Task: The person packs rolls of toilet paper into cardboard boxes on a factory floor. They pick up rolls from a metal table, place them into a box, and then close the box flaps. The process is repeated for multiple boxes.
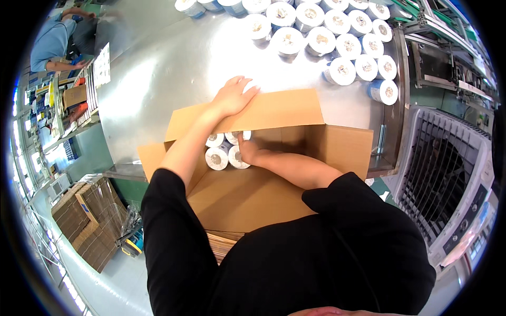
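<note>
An open cardboard box (247,203) stands in front of me at the edge of a metal table. My left hand (232,99) lies over its far flap (279,109), fingers stretched out and holding nothing. Inside the box, my right hand (249,150) reaches to the far left corner, its thumb against a white roll (231,138); its other fingers are mostly hidden. Several like rolls sit upright around it, one nearer roll (216,158) showing a grey centre.
Many white rolls with blue sides (288,41) stand on the metal table (158,79) at the far right. A grey slatted machine (437,174) is at right. Stacked flat cardboard (89,221) stands on the floor at left. Another person (55,42) works at far left.
</note>
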`<state>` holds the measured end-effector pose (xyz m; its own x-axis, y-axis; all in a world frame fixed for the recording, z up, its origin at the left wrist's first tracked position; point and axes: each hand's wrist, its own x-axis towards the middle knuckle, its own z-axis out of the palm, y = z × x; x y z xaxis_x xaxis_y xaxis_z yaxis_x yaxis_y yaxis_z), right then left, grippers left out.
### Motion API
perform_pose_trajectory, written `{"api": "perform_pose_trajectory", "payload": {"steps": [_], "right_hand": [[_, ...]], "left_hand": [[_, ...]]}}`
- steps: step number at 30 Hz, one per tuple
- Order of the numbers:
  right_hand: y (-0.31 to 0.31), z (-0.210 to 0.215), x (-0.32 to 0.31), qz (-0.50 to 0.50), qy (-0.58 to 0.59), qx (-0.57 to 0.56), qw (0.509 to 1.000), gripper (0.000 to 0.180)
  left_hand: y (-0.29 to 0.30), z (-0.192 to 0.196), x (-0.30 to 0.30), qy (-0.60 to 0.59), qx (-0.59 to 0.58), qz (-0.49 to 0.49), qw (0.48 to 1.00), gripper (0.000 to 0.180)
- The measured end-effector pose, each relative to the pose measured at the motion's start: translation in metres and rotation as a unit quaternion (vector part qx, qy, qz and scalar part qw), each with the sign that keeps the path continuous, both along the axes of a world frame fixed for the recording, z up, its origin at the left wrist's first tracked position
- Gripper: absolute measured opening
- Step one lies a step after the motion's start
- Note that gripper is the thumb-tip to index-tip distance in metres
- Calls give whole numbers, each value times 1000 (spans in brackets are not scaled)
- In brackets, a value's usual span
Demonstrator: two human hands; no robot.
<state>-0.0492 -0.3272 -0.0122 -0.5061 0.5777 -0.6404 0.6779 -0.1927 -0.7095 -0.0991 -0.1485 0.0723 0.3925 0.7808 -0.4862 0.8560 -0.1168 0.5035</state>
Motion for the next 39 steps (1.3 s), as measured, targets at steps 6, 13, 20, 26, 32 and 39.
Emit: {"api": "perform_pose_trajectory", "payload": {"steps": [6, 13, 20, 26, 32, 39], "right_hand": [[110, 191, 73, 135, 173, 61, 974, 36], [132, 96, 303, -430, -259, 186, 845, 66], [153, 8, 341, -527, -259, 40, 808, 82], [125, -12, 383, -482, -202, 179, 833, 51], [92, 200, 381, -441, -224, 347, 797, 66], [42, 294, 267, 73, -2, 470, 880, 60]], "left_hand": [[92, -68, 77, 88, 188, 4, 978, 69], [113, -91, 135, 195, 209, 53, 957, 64], [150, -77, 64, 24, 54, 172, 983, 62], [95, 127, -33, -338, 36, 261, 903, 39], [-61, 168, -51, -413, -330, 273, 804, 39], [-144, 41, 35, -51, 28, -136, 989, 26]]}}
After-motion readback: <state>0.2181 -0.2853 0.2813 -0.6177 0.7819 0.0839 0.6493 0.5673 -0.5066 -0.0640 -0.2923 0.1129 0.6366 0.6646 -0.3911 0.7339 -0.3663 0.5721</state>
